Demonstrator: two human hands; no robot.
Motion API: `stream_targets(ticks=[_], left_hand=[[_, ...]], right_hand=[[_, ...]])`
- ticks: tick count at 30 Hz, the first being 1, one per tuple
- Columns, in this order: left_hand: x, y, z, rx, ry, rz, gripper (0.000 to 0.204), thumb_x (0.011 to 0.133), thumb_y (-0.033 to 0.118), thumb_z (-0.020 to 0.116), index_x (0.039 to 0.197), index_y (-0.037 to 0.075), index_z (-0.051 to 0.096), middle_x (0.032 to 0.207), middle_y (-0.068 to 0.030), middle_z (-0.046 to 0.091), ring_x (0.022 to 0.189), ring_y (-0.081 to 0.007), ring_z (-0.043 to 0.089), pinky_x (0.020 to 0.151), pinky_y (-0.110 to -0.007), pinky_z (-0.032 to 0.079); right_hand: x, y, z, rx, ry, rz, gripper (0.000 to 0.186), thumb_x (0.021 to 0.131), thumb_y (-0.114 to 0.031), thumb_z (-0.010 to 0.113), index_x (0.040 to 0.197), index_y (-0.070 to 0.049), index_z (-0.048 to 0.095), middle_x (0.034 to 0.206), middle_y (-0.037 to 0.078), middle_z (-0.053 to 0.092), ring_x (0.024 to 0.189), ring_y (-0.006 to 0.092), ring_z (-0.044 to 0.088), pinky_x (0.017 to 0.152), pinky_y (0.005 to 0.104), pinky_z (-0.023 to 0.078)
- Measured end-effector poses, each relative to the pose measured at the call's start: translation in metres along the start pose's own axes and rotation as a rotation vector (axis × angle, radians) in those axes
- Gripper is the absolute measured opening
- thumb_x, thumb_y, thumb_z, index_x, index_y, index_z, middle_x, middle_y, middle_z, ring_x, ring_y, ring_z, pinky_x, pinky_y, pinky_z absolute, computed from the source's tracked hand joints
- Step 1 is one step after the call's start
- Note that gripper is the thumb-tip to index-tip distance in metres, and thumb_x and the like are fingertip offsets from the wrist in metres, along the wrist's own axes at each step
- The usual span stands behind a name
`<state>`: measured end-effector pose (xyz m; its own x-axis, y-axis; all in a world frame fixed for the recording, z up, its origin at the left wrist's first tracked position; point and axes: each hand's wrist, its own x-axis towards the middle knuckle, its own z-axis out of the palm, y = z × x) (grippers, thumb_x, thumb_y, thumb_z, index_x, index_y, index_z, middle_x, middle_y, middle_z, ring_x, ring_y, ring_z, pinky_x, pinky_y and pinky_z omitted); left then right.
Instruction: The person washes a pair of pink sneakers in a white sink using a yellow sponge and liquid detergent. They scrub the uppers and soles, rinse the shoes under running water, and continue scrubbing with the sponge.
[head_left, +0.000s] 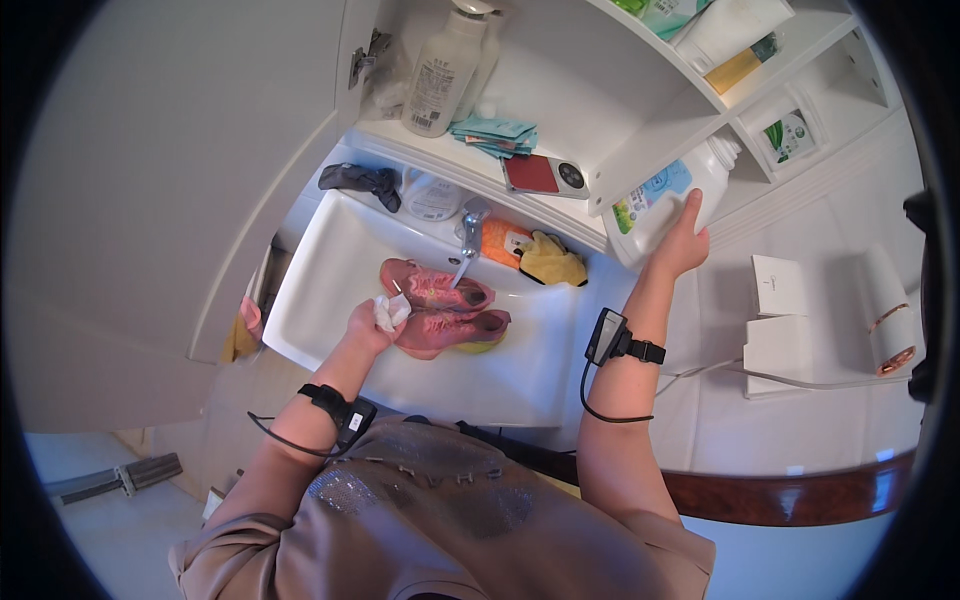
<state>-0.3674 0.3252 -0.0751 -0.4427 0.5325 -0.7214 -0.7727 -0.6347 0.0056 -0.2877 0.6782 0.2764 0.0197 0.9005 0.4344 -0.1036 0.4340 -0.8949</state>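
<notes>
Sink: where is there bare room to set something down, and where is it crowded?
The sink is bare right of the pink shoes, out to its right side, and left of them, behind the left hand with its white wad. Along the back it is crowded: dark cloth, bottle, faucet, orange pack and yellow cloth.

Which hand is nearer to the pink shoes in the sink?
Left. The left hand is just beside the pink shoes; the right hand is well to their right, holding a white bottle.

free passage over the sink point(535, 370) at right, pink shoes point(440, 328) and faucet point(472, 228) as obstacles
</notes>
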Motion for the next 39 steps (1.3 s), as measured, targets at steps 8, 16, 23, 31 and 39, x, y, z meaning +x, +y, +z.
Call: stream_targets(ticks=[8, 16, 23, 31, 39], left_hand=[[-0.011, 0.005, -0.006, 0.064, 0.109, 0.063, 0.041, 0.105, 0.035, 0.028, 0.128, 0.008, 0.05, 0.125, -0.0134, 0.06, 0.113, -0.0336, 0.059, 0.095, -0.052, 0.05], [-0.015, 0.009, -0.017, 0.064, 0.117, 0.087, 0.044, 0.106, 0.037, 0.025, 0.126, 0.005, 0.049, 0.125, -0.0168, 0.058, 0.112, -0.0364, 0.06, 0.094, -0.054, 0.052], [-0.029, -0.002, -0.015, 0.107, -0.026, -0.004, 0.046, 0.106, 0.035, 0.026, 0.125, 0.004, 0.055, 0.124, -0.0166, 0.061, 0.114, -0.0361, 0.06, 0.096, -0.053, 0.05], [-0.009, -0.041, 0.013, 0.298, -0.359, -0.138, 0.046, 0.108, 0.035, 0.025, 0.129, 0.003, 0.051, 0.126, -0.014, 0.061, 0.113, -0.029, 0.062, 0.099, -0.044, 0.05], [0.03, -0.108, 0.024, 1.009, -0.264, 0.068, 0.032, 0.102, 0.021, 0.051, 0.131, 0.01, 0.055, 0.114, -0.008, 0.068, 0.096, -0.0209, 0.069, 0.083, -0.036, 0.057]], right_hand=[[-0.032, 0.057, -0.032, -0.268, 0.235, -0.763, 0.034, 0.088, -0.017, 0.069, 0.113, 0.0, 0.053, 0.108, 0.014, 0.057, 0.101, 0.0316, 0.055, 0.094, 0.043, 0.044], [-0.18, 0.171, 0.038, -0.331, -0.895, -0.541, 0.046, 0.088, -0.017, 0.064, 0.128, 0.001, 0.055, 0.132, 0.02, 0.054, 0.124, 0.0374, 0.049, 0.105, 0.0442, 0.041], [-0.224, 0.21, 0.085, -0.669, -1.375, -0.637, 0.063, 0.091, -0.03, 0.062, 0.144, -0.001, 0.045, 0.156, 0.019, 0.035, 0.147, 0.0386, 0.025, 0.119, 0.0506, 0.023], [-0.299, 0.232, -0.049, -0.105, -1.548, 0.211, 0.044, 0.096, -0.021, 0.062, 0.136, -0.004, 0.054, 0.138, 0.019, 0.054, 0.131, 0.0277, 0.05, 0.102, 0.0407, 0.045], [-0.267, 0.277, -0.116, 0.187, -0.938, 1.215, 0.029, 0.097, -0.011, 0.056, 0.126, -0.006, 0.056, 0.113, 0.008, 0.063, 0.099, 0.0198, 0.065, 0.079, 0.0347, 0.06]])
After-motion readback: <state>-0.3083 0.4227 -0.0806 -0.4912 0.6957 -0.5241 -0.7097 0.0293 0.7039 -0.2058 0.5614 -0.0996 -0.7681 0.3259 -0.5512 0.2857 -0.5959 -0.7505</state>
